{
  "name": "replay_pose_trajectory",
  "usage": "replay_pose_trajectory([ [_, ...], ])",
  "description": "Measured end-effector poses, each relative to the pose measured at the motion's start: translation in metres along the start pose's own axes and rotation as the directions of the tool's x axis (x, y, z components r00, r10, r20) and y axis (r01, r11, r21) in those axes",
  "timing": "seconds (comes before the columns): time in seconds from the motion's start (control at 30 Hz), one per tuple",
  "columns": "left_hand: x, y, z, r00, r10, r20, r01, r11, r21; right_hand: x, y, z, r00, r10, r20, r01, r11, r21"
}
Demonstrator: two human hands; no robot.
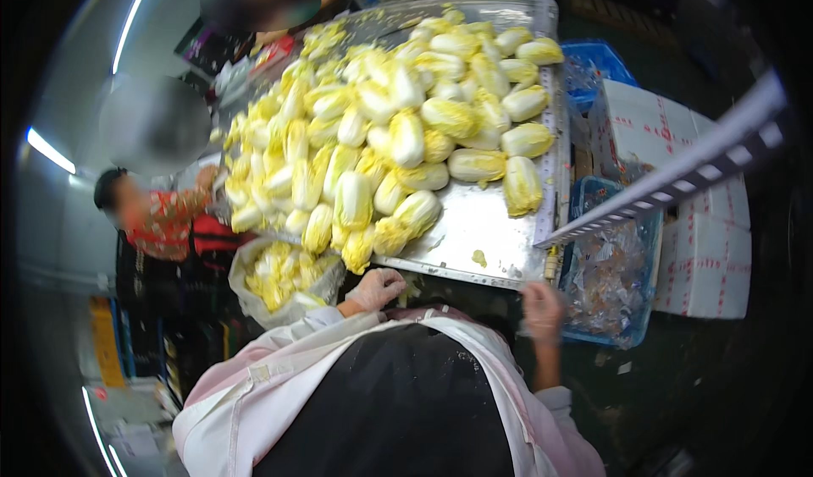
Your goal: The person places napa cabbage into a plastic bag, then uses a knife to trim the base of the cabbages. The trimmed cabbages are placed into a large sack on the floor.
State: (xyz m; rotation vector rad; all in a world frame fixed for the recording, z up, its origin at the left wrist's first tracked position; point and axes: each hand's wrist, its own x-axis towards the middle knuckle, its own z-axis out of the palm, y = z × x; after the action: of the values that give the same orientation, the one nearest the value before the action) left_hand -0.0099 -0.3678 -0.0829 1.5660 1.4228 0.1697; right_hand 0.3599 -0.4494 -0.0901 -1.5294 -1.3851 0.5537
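Observation:
My left hand [379,288], in a clear plastic glove, is by the near edge of a metal table [489,226], beside a white bag [240,286] of yellow cabbage leaves [279,277]. I see nothing held in it, but its fingertips are partly turned away. My right hand [543,312], also gloved and somewhat blurred, is at the table's near right corner; whether it grips something small is unclear. Napa cabbages [381,124] are heaped over much of the tabletop. One cabbage [357,250] overhangs the near edge close to my left hand. A leaf scrap [479,258] lies on bare metal.
A perforated white metal upright [667,172] rises from the table's right side. Beyond it stand a blue crate [651,286] of clear plastic wrappings, another blue bin [603,58] and white boxes [702,264]. A person in patterned red clothing [165,217] is at the left side; others are at the far end.

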Motion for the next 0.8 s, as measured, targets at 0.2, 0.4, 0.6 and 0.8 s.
replay_pose_trajectory([
  [0.2, -0.026, -0.041, -0.032, 0.887, -0.243, -0.393, 0.18, 0.965, -0.189, 0.027, -0.075, 0.127, 0.955, -0.013, 0.298, 0.063, 0.985, -0.159],
  [0.4, -0.017, -0.071, -0.056, 0.752, -0.305, -0.585, -0.116, 0.812, -0.572, 0.068, -0.046, 0.234, 0.928, -0.16, 0.336, 0.222, 0.962, -0.157],
  [0.6, 0.008, -0.037, -0.079, 0.74, -0.211, -0.639, 0.093, 0.973, -0.213, 0.079, -0.054, 0.264, 0.965, -0.125, 0.23, 0.186, 0.946, -0.265],
  [0.8, 0.036, -0.035, -0.054, 0.643, -0.186, -0.743, 0.034, 0.976, -0.215, 0.101, -0.052, 0.282, 0.948, -0.196, 0.252, 0.27, 0.915, -0.301],
])
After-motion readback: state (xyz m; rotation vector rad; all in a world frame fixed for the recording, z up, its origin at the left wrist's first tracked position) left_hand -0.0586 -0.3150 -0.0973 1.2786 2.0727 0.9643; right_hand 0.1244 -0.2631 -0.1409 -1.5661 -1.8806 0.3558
